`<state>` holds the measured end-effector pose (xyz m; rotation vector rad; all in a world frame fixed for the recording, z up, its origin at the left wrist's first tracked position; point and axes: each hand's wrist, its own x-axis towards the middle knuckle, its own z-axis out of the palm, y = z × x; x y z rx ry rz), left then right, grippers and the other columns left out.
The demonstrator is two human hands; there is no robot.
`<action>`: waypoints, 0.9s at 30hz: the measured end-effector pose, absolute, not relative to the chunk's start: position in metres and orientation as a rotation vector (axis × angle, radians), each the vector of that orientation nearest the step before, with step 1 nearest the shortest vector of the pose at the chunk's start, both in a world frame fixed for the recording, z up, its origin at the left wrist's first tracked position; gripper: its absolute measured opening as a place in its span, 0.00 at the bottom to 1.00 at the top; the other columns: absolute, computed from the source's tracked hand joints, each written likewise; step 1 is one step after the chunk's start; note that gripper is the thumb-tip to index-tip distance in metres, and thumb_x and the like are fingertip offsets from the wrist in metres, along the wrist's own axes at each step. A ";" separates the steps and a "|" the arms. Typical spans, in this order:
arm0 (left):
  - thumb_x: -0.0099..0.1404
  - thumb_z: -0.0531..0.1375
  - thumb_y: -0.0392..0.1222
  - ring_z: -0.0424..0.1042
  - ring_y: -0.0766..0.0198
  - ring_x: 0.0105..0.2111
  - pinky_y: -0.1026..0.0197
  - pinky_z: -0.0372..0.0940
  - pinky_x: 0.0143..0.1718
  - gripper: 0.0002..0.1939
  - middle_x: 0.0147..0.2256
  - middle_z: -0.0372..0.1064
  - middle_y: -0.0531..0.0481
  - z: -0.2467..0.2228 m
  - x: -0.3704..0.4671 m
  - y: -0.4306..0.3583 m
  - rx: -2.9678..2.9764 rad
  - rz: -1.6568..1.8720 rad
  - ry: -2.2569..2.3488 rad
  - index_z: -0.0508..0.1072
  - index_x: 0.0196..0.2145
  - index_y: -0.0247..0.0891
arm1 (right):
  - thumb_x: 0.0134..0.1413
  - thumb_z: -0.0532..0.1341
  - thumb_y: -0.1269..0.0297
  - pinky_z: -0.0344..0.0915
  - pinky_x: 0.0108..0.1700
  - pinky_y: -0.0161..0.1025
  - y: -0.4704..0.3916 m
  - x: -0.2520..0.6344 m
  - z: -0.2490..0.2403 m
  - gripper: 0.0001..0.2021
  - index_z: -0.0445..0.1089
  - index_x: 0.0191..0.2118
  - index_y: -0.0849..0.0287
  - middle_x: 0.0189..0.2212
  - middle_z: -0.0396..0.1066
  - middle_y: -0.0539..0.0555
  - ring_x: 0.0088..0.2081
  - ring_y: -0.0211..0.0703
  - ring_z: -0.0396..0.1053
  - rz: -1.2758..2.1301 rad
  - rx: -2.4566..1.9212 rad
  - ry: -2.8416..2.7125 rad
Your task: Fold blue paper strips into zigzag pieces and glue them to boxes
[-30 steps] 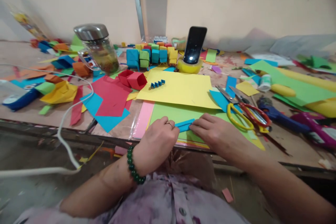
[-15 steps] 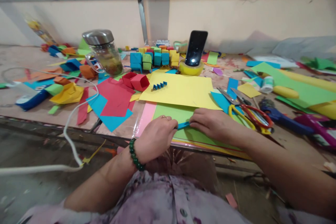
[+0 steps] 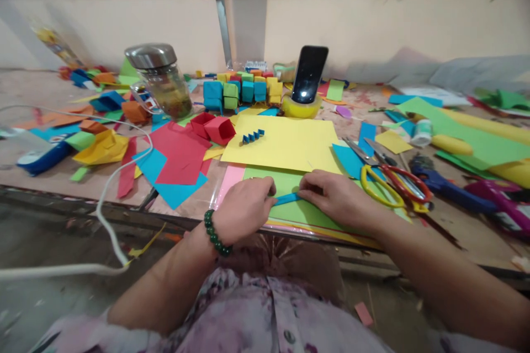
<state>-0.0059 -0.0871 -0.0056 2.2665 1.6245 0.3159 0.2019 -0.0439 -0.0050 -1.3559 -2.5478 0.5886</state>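
The strip was narrow, blue and folded flat, slanting slightly up to the right over the green sheet at the table's near edge; whether it touched the sheet could not be told. The left hand had thumb and fingers closed on its left end, and the right hand pinched the other end, so only the middle showed. Just beyond, a yellow sheet overlapped the green one and bore a small blue zigzag. Close by the right hand, yellow scissors and red scissors crowded that side, their metal blades pointing away. A white cable curved across the left of the table, near crumpled yellow paper and smooth red paper. Further back stood boxy paper cubes, a clear jar with a shiny steel lid, and a glossy black phone leaning in a rounded yellow holder. Round green beads formed the bracelet on the left wrist.
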 end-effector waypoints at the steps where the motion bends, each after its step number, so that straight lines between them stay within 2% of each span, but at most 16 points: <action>1: 0.63 0.56 0.40 0.69 0.60 0.31 0.61 0.59 0.30 0.03 0.30 0.70 0.50 -0.006 -0.006 -0.086 2.271 0.305 1.613 0.69 0.34 0.39 | 0.55 0.58 0.64 0.58 0.30 0.34 -0.045 0.202 -0.005 0.05 0.70 0.33 0.58 0.30 0.70 0.51 0.29 0.38 0.65 0.567 -1.364 -2.545; 4: 0.64 0.56 0.39 0.68 0.60 0.33 0.60 0.60 0.33 0.04 0.32 0.69 0.50 -0.008 -0.007 -0.085 2.299 0.291 1.586 0.69 0.33 0.39 | 0.56 0.58 0.64 0.60 0.33 0.35 -0.046 0.203 -0.007 0.05 0.69 0.37 0.57 0.32 0.68 0.52 0.31 0.39 0.66 0.555 -1.333 -2.556; 8: 0.65 0.54 0.38 0.66 0.60 0.35 0.59 0.61 0.36 0.03 0.33 0.66 0.49 -0.011 -0.008 -0.089 2.365 0.314 1.563 0.67 0.34 0.38 | 0.58 0.56 0.66 0.63 0.39 0.37 -0.046 0.205 -0.009 0.05 0.68 0.34 0.59 0.35 0.66 0.54 0.35 0.40 0.66 0.564 -1.216 -2.568; 12: 0.67 0.52 0.36 0.64 0.60 0.35 0.58 0.61 0.37 0.04 0.34 0.64 0.49 -0.011 -0.009 -0.095 2.418 0.356 1.509 0.65 0.34 0.37 | 0.59 0.55 0.65 0.62 0.35 0.36 -0.047 0.205 -0.010 0.06 0.67 0.34 0.59 0.31 0.68 0.52 0.32 0.40 0.66 0.675 -1.223 -2.536; 14: 0.67 0.51 0.36 0.64 0.60 0.35 0.58 0.61 0.37 0.05 0.33 0.64 0.49 -0.011 -0.010 -0.096 2.432 0.367 1.478 0.65 0.34 0.37 | 0.58 0.57 0.64 0.62 0.33 0.35 -0.047 0.206 -0.010 0.06 0.68 0.37 0.59 0.29 0.70 0.51 0.30 0.39 0.66 0.770 -1.256 -2.506; 17: 0.68 0.50 0.36 0.64 0.60 0.34 0.58 0.61 0.37 0.06 0.33 0.65 0.48 -0.013 -0.011 -0.097 2.442 0.377 1.438 0.65 0.35 0.36 | 0.57 0.58 0.67 0.63 0.37 0.35 -0.047 0.207 -0.009 0.08 0.71 0.40 0.59 0.32 0.72 0.52 0.33 0.39 0.68 0.839 -1.184 -2.510; 20: 0.67 0.51 0.36 0.66 0.58 0.37 0.57 0.61 0.40 0.08 0.35 0.67 0.46 -0.015 -0.011 -0.097 2.432 0.430 1.423 0.67 0.41 0.33 | 0.58 0.56 0.68 0.63 0.40 0.35 -0.047 0.208 -0.008 0.09 0.73 0.37 0.59 0.34 0.72 0.54 0.36 0.40 0.68 0.786 -1.079 -2.558; 23: 0.67 0.52 0.40 0.67 0.57 0.40 0.56 0.61 0.42 0.13 0.37 0.68 0.45 -0.016 -0.008 -0.096 2.409 0.481 1.389 0.69 0.46 0.35 | 0.60 0.54 0.67 0.64 0.39 0.36 -0.048 0.210 -0.005 0.11 0.74 0.38 0.59 0.33 0.71 0.55 0.36 0.40 0.68 0.711 -0.978 -2.610; 27: 0.66 0.55 0.41 0.69 0.61 0.36 0.62 0.61 0.37 0.10 0.34 0.70 0.48 -0.016 -0.005 -0.098 2.195 0.622 1.361 0.76 0.37 0.38 | 0.61 0.53 0.65 0.63 0.36 0.35 -0.057 0.208 -0.001 0.12 0.74 0.36 0.60 0.31 0.71 0.54 0.33 0.39 0.68 0.657 -0.974 -2.548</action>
